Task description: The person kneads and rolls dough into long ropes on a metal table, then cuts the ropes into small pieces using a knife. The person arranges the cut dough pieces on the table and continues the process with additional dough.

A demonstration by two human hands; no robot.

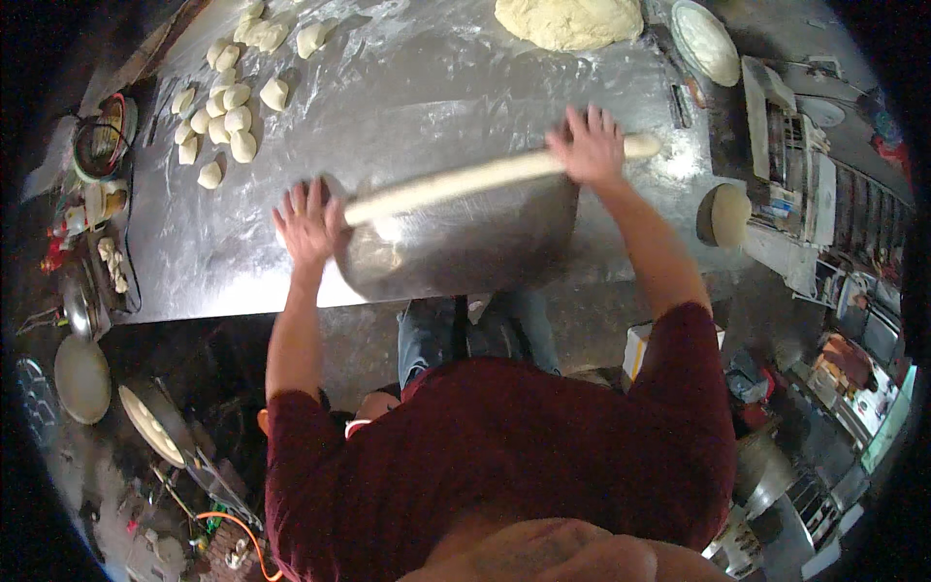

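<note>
A long pale roll of dough (458,182) lies slantwise across the floured metal table (407,131), its right end farther from me. My left hand (309,222) rests palm down near its left end, fingers spread. Near the other end, my right hand (588,145) presses flat on the roll, slightly blurred, with a rounded tip of dough showing past it. Many small dough pieces (236,120) lie at the table's upper left. A large dough mound (571,22) sits at the far edge of the view.
A bowl of white flour (705,44) stands at the upper right. A round pale object (731,216) is by the table's right edge. Along the left side are a round basket (105,138) and a dark cord (129,240). A white box (638,349) is below the table's front edge.
</note>
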